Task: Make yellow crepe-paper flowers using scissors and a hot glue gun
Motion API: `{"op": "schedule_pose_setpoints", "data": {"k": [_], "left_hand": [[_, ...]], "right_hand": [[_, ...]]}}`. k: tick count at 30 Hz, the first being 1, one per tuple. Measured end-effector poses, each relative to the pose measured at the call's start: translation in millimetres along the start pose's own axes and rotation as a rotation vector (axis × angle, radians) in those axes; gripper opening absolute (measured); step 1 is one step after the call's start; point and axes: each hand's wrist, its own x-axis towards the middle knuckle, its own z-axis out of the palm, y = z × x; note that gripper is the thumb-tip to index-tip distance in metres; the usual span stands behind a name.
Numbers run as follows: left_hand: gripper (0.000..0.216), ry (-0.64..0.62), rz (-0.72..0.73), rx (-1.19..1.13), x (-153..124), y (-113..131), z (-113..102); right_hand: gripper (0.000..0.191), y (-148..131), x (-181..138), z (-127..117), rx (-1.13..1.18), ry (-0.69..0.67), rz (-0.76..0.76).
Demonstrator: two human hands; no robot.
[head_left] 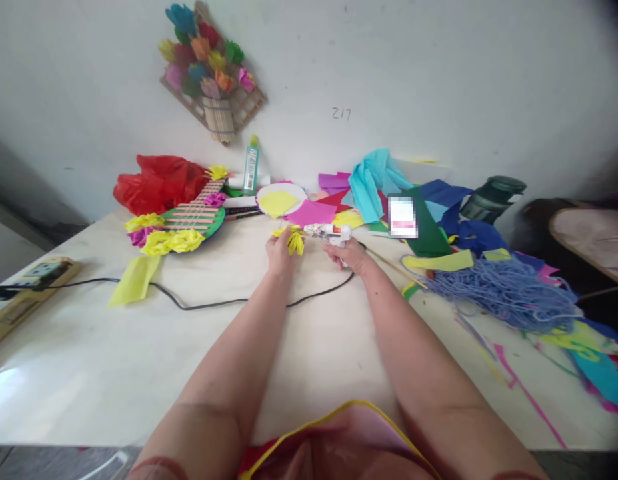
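Note:
My left hand pinches a yellow paper flower, its petals fanning out past my fingertips. In my right hand is a white patterned hot glue gun, with its nozzle turned left toward the flower. Whether the nozzle touches the paper I cannot tell. A black cord runs from beneath my right hand across the table to a power strip at the left. Beyond my left hand lies a guitar-shaped craft trimmed with yellow and magenta paper ruffles.
Coloured paper sheets, a green bottle and a red plastic bag line the wall. A phone rests on green paper. Tangled blue yarn and paper scraps cover the right side, near a dark jar.

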Motion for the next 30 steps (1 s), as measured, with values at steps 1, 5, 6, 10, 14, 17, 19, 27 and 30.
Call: {"op": "schedule_pose_setpoints", "data": {"k": [1,5,6,10,14,17,19,27,30], "left_hand": [[0.027,-0.002,0.002,0.000,0,0,0],[0.028,0.000,0.005,-0.006,-1,1,0],[0.027,0.004,0.002,-0.008,-1,1,0],[0.020,0.035,-0.005,-0.012,-1,2,2],[0.018,0.075,0.020,-0.009,0,4,1],[0.024,0.156,0.082,-0.007,4,7,-1],[0.027,0.220,0.136,0.002,7,10,-1],[0.012,0.354,0.189,-0.129,13,41,5],[0.009,0.330,0.209,-0.183,14,54,6]], "right_hand": [[0.048,1,0,0,0.003,-0.002,-0.004],[0.047,4,1,-1,0.013,-0.010,-0.015],[0.046,5,1,-2,0.014,-0.013,-0.015],[0.043,5,0,-2,0.040,-0.013,-0.012],[0.043,1,-1,-1,0.124,0.041,-0.024],[0.045,2,-1,0,0.146,0.112,-0.037],[0.046,4,1,-1,0.108,0.157,-0.040],[0.035,4,6,2,-0.661,0.193,-0.129],[0.052,-1,4,15,-0.875,0.081,-0.187]]}}
